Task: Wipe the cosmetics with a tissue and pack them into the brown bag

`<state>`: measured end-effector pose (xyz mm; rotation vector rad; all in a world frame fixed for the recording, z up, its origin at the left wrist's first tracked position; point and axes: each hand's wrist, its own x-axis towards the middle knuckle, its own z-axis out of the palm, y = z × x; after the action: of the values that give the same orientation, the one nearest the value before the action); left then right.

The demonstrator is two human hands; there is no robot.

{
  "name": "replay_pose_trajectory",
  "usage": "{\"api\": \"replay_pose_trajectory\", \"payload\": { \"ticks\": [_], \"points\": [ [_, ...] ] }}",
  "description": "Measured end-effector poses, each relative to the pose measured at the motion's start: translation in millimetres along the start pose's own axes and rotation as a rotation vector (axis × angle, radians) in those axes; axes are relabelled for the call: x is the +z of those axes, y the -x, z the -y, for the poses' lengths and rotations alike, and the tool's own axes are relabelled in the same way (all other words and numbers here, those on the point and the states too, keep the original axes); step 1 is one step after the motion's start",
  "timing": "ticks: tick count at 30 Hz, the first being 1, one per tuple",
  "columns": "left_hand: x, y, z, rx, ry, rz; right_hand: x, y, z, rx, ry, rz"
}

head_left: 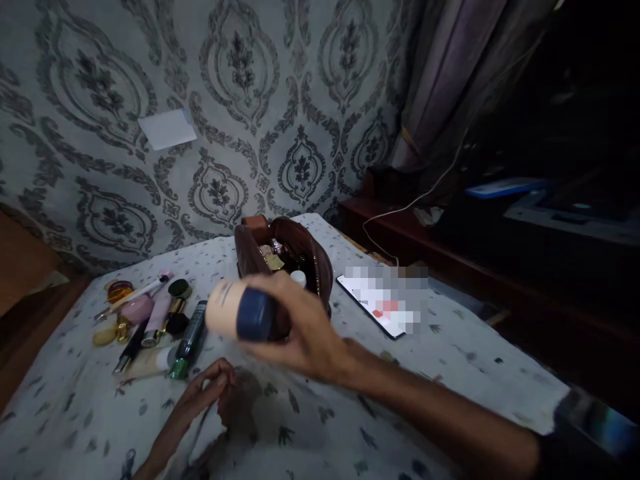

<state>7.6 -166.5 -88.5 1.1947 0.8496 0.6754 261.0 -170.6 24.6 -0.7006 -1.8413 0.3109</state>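
My right hand (310, 333) is wrapped round a peach bottle (225, 310) with a dark blue cap, held sideways in front of an open brown bag (320, 263). Inside the bag are a white-topped item (299, 277) and other small things. Low and to the left, my left hand (207, 393) has its fingers curled together near the cloth; whether they hold anything is hidden. Beside it lie a green-capped tube (191, 337), a pale tube (150, 363), a pink round item (137, 309) and several other cosmetics.
A lit phone or tablet (377, 307) lies right of the bag on the patterned cloth (300, 433). A white cable (430, 190) runs across a dark red ledge (395, 227). Patterned wall (240, 80) stands behind, and a curtain (445, 73) hangs at the right.
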Motion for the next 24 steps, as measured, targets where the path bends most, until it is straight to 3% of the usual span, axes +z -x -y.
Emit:
{"api": "replay_pose_trajectory", "payload": {
  "ticks": [2, 4, 5, 8, 11, 15, 24],
  "points": [
    [2.8, -2, 0, -0.038, 0.079, 0.022, -25, -28, -13, 0.061, 0.065, -0.162],
    [5.9, -3, -1, -0.073, 0.132, 0.015, -47, -57, -31, 0.102, 0.183, -0.212],
    [7.0, -3, -1, -0.081, 0.136, 0.014, -56, -71, -41, 0.124, 0.263, -0.18],
    [8.3, -3, -3, -0.085, 0.135, 0.039, -70, -101, -68, 0.23, 0.533, 0.071],
    [7.6, -4, -4, -0.099, 0.14, 0.056, -64, -118, -84, 0.309, 0.733, 0.336],
    [5.9, -4, -3, -0.116, 0.109, 0.032, -43, -132, -95, 0.326, 0.854, 0.554],
    [1.2, -1, 1, -0.116, 0.044, -0.005, -16, -146, -116, 0.367, 0.843, 0.785]
  ]
}}
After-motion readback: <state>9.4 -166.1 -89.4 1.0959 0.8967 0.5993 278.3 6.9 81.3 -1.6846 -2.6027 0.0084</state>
